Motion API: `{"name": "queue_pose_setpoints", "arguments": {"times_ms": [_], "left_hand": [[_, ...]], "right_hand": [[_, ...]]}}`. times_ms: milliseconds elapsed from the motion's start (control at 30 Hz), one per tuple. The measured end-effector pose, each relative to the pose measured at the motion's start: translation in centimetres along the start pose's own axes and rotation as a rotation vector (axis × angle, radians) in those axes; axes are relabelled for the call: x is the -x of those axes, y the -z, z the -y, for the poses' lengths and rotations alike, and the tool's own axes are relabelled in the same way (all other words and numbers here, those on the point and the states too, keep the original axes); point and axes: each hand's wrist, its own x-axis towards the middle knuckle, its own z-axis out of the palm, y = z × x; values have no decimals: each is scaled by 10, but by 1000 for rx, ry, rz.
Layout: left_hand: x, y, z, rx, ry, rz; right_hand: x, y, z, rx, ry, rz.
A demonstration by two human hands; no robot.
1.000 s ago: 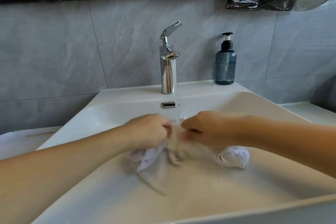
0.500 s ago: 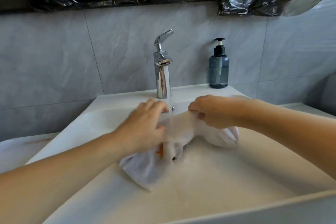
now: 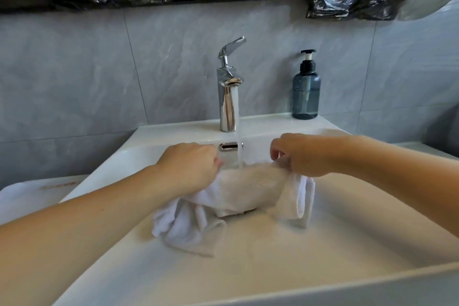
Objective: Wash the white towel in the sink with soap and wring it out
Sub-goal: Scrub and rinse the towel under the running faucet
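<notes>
Since half a second ago the hands have drawn apart, stretching the white towel (image 3: 250,186) taut under the water stream (image 3: 238,136). The left hand (image 3: 191,164) grips its end at 9 o'clock, the right hand (image 3: 303,154) pinches the end at 3 o'clock. The towel hangs inside the sink (image 3: 248,268); the chrome faucet (image 3: 227,97) stands at 12 o'clock, the soap dispenser (image 3: 306,92) at 1 o'clock
</notes>
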Motion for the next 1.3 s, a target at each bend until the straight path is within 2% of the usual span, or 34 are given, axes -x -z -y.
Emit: {"name": "queue_pose_setpoints", "arguments": {"times_ms": [33, 100, 167, 233, 300, 400, 467, 567, 633, 733, 900, 1000, 1067, 1167, 1200, 1300], "left_hand": [[3, 0, -2, 79, -54, 9], [13, 2, -9, 278, -155, 134], [20, -7, -12, 212, -202, 232], [14, -19, -10, 53, -146, 180], [7, -19, -15, -4, -93, 132], [10, -16, -33, 108, -155, 165], [17, -16, -39, 108, -207, 155], [14, -12, -26, -25, -129, 141], [12, -10, -27, 0, -112, 162], [20, -14, -42, 194, -195, 199], [9, -12, -30, 105, -64, 187], [13, -18, -35, 338, -105, 234], [12, -18, -35, 411, -66, 229], [5, -17, -22, 249, -15, 163], [5, -18, -22, 272, -31, 166], [10, -22, -32, 586, -125, 263]], "right_hand": [[1, -3, 3, 57, 37, -34], [3, -12, 14, 111, 145, -60], [8, -20, 26, 147, 185, 76], [11, -23, 29, 193, 126, 212], [5, -24, 24, 203, 68, 181], [-6, -21, 26, 413, 43, 74], [-3, -24, 30, 345, 97, 72], [11, -25, 39, 66, 186, 106], [8, -24, 36, 128, 169, 102], [0, -22, 29, 278, 106, 84], [12, -19, 39, 95, 202, 63], [3, -15, 29, 195, 122, 63], [3, -17, 30, 203, 129, 54], [9, -21, 39, 41, 213, 45], [9, -19, 38, 39, 199, 50], [5, -14, 26, 214, 108, 72]]}}
